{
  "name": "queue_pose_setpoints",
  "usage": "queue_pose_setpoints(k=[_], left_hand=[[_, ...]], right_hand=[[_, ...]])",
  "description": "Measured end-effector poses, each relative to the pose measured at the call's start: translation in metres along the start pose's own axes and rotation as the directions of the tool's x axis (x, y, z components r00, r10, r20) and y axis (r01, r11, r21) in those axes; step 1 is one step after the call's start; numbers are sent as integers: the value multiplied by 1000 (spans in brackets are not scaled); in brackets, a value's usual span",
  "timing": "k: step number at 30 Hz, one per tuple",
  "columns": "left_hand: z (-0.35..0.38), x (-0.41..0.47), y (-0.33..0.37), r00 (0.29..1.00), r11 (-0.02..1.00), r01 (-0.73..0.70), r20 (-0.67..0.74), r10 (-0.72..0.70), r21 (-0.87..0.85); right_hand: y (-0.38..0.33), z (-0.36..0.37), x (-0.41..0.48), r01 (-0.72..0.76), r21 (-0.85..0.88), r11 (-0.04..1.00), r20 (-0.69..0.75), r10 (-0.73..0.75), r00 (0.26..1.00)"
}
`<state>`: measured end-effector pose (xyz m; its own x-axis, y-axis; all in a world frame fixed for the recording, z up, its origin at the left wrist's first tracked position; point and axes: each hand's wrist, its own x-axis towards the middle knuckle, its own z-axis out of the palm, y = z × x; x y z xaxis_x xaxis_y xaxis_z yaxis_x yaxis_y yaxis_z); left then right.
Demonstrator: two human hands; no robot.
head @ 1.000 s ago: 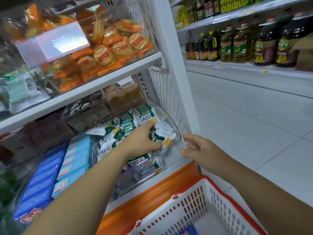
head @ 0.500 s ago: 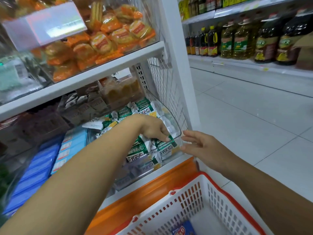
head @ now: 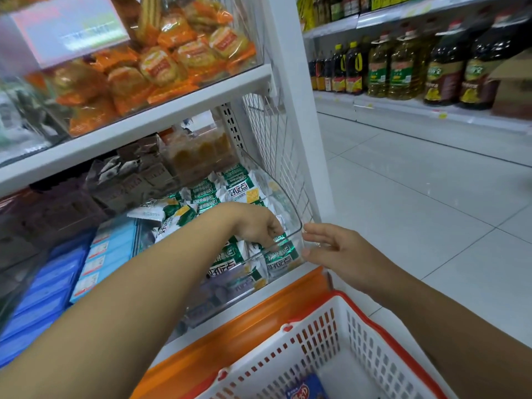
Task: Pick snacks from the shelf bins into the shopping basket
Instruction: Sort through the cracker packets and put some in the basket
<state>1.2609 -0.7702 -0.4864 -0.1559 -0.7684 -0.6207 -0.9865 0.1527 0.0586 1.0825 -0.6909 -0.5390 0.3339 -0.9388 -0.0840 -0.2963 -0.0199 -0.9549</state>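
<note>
A clear plastic bin [head: 290, 208] on the lower shelf holds several green and white snack packets [head: 241, 188]. My left hand [head: 259, 226] reaches down inside the bin at its front right corner, and its curled fingers pinch one green and white packet [head: 280, 243]. My right hand [head: 342, 251] hovers just outside that corner with its fingers straight, the fingertips at the bin's rim. Below, the white shopping basket with a red rim [head: 362, 352] holds a blue snack pack [head: 306, 388].
Orange-wrapped snacks [head: 172, 61] fill the bin on the shelf above. Blue packs [head: 112, 254] and brown packets [head: 126, 180] lie in bins to the left. An orange base strip [head: 259, 312] runs under the shelf. Oil bottles [head: 403, 61] line the far shelves across the tiled aisle.
My left hand has moved forward and down from the middle of the bin to its front right corner and closed on a packet. My right hand has stayed at the bin's corner.
</note>
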Motion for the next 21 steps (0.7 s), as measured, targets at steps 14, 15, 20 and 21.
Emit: queue_pose_setpoints(k=[14,15,20,21], left_hand=[[-8,29,-5,908,996,85,-410,-84,-17],[-6,32,-4,911,994,106,-402,-95,5],[-10,25,-1,897,989,116,-437,-64,92],[-13,18,-4,880,992,99,-473,-51,77]], right_hand=[[2,-1,3,15,24,1000,7,-15,1000],[2,-1,3,18,24,1000,12,-19,1000],[2,-4,5,21,32,999,38,-22,999],[2,-4,5,17,34,999,42,-19,999]])
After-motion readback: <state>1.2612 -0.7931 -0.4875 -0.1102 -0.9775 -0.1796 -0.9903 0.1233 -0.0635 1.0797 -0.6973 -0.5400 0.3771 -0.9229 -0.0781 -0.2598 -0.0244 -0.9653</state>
